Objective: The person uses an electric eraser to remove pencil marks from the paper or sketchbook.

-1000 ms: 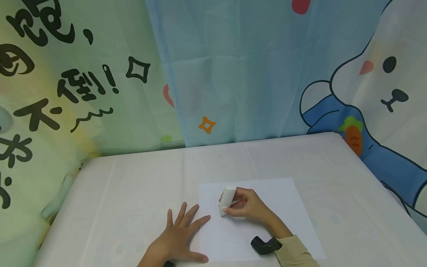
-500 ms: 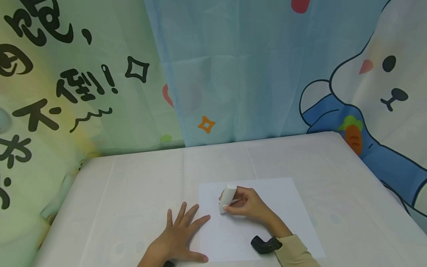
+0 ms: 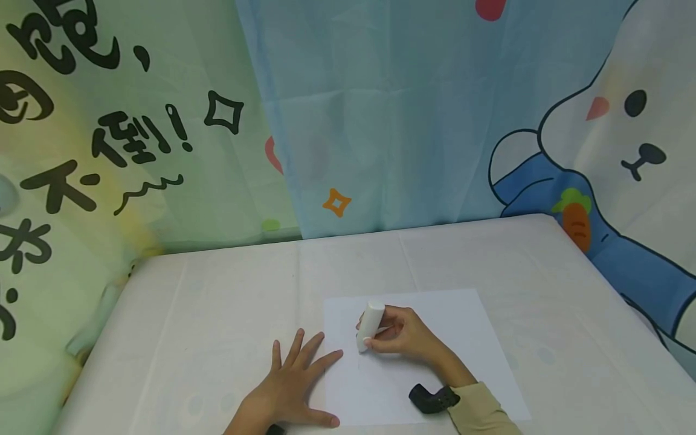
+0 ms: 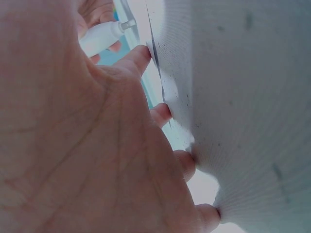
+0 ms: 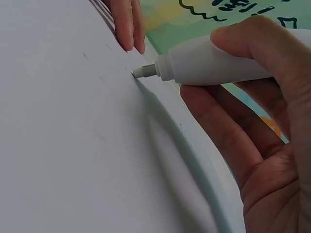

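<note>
My right hand [image 3: 406, 331] pinches a white electric eraser [image 3: 371, 325] between thumb and fingers. The eraser stands tilted, with its narrow tip [image 5: 144, 72] touching the white sheet of paper [image 3: 451, 320] in the right wrist view. Small faint dark marks [image 5: 86, 56] show on the sheet near the tip. My left hand [image 3: 288, 383] lies palm down with fingers spread, its fingertips at the left edge of the paper. In the left wrist view the palm [image 4: 97, 145] fills much of the frame, and the eraser's tip end shows past it.
A white cloth covers the table [image 3: 217, 314]. A black wrist mount [image 3: 432, 400] sits by the right sleeve [image 3: 481, 408]. Behind the table hangs a printed curtain [image 3: 391, 139], with a cartoon bear on the right and lettering on the left.
The right hand and eraser shift slightly up the sheet, then back down to nearly the same spot. The left hand stays in place.
</note>
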Action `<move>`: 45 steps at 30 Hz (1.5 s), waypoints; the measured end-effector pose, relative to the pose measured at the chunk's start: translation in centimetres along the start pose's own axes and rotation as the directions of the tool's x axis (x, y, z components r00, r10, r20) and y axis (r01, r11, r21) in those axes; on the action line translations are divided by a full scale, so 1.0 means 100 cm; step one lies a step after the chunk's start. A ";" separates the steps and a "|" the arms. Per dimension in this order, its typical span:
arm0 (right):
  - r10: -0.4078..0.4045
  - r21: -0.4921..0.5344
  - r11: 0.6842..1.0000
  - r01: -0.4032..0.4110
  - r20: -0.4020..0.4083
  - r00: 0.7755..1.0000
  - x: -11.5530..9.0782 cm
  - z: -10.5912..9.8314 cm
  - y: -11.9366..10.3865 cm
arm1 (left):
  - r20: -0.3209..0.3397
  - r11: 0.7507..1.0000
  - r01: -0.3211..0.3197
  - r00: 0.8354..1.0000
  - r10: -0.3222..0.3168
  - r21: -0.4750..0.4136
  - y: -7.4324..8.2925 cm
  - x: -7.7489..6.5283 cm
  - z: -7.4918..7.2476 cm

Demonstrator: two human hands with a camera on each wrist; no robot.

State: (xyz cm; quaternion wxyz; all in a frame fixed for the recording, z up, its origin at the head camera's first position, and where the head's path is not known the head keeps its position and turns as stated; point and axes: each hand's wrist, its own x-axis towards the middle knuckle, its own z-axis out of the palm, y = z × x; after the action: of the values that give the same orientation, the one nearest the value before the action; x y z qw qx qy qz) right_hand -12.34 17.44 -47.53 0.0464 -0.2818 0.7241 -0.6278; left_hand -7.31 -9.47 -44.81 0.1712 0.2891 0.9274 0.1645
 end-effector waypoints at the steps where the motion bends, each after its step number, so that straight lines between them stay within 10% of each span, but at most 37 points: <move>1: 0.004 0.002 1.000 -0.004 0.001 1.000 0.000 0.000 0.000 | -0.001 1.000 0.000 1.000 0.000 -0.001 0.000 0.000 0.000; 45: -0.024 -0.002 1.000 0.024 0.007 1.000 0.001 -0.001 0.000 | 0.012 1.000 0.003 1.000 -0.003 0.013 0.000 0.001 -0.001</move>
State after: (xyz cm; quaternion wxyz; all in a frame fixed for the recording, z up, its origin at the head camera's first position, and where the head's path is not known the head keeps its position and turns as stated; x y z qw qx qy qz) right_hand -12.43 17.46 -47.52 0.0408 -0.2927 0.7212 -0.6265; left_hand -7.39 -9.41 -44.71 0.1752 0.2900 0.9277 0.1565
